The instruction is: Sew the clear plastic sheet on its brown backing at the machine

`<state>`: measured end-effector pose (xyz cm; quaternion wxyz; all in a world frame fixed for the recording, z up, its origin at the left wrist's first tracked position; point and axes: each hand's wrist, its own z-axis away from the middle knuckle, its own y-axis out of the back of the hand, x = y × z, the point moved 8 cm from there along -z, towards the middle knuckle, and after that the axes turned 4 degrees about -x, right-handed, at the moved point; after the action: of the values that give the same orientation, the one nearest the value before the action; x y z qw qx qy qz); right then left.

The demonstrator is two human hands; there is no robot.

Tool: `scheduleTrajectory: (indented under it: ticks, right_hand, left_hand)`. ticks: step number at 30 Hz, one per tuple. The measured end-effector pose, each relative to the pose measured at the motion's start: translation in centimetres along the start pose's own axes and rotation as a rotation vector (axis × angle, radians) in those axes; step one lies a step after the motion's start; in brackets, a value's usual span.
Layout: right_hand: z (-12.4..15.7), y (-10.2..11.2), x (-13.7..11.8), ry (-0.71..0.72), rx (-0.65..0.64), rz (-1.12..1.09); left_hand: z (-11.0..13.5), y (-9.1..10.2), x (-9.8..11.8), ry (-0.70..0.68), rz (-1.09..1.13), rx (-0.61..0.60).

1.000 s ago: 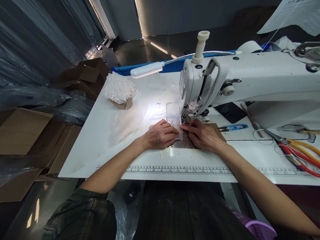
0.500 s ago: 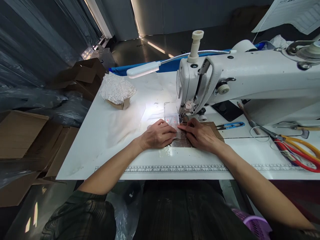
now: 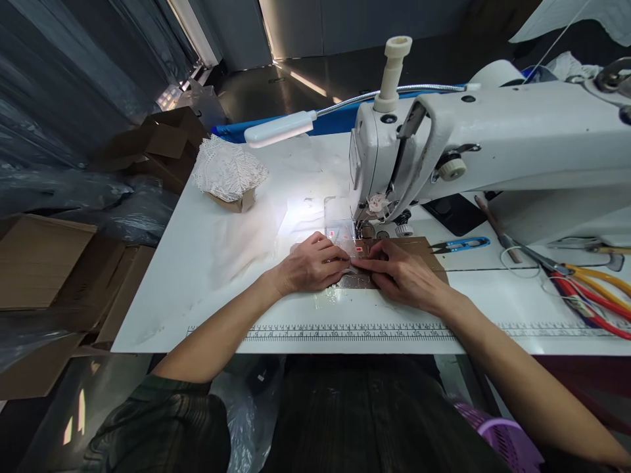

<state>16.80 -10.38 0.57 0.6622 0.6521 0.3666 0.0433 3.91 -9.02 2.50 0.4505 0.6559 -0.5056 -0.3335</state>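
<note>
My left hand (image 3: 319,264) lies on a sheer whitish fabric (image 3: 246,238) in front of the sewing machine's needle area, its fingers together and curled on the cloth. My right hand (image 3: 405,274) rests just to the right, index finger stretched towards the left fingertips, the other fingers bent. Between them the fingertips pinch the fabric's edge; exactly how is partly hidden. A small red mark (image 3: 359,249) shows on the clear or sheer layer by the presser foot (image 3: 359,230). Under the right hand lies a brown plate (image 3: 428,253).
The white sewing machine (image 3: 473,141) fills the right side, with a lamp (image 3: 280,129) above. Blue thread snips (image 3: 463,244) and orange and red-handled scissors (image 3: 596,282) lie right. White lace (image 3: 229,167) sits in a small box at left. A printed ruler (image 3: 335,333) runs along the front edge.
My right hand has shifted slightly right, its index finger still by the left fingertips. A red mark now shows between the hands. The left hand has barely moved; the view has shifted slightly.
</note>
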Motion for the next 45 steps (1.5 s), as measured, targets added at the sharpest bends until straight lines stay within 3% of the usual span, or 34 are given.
scheduleTrajectory:
  ticks: [5,9,16,28,38,45]
  right_hand:
    - [-0.1,-0.1,-0.2,-0.011,-0.023,0.041]
    - [-0.1,-0.3,-0.2,-0.002,-0.026,0.033]
    - [0.0,-0.3,-0.1,0.042,-0.006,0.044]
    - [0.1,-0.4,-0.1,0.046,0.004,0.036]
    - [0.1,-0.1,-0.3,0.034,0.04,0.022]
    - [0.1,0.1,-0.7,0.073,0.086,0.047]
  left_hand:
    - [0.2,0.9,-0.2,0.007,0.037,0.017]
    - [0.4,1.7,-1.7,0.097,0.034,0.049]
    - [0.4,0.1,-2.6,0.15,0.094,-0.071]
    - [0.7,0.2,-2.3,0.107,0.128,0.003]
    - [-1.0,-0.7,-2.6,0.228,-0.105,-0.273]
    - [-1.9,-0.8,-1.9,0.175,-0.237,-0.339]
